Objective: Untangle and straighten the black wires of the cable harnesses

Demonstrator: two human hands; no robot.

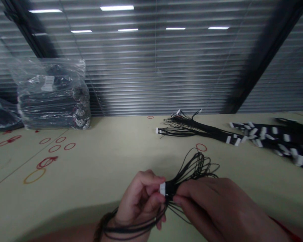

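Grip (164, 191) on wire harness (173, 186), cream tabletop (91, 191)

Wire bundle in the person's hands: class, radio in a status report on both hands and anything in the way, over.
Left hand pinching white connector of black wire bundle. Right hand gripping the wires beside it. Other wire bundles farther up, apart from the hands.

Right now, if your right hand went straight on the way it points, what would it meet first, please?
Your right hand would first meet the black wires, which its fingertips seem already to touch, just beside the white connector in your left hand, though depth is hard to judge.
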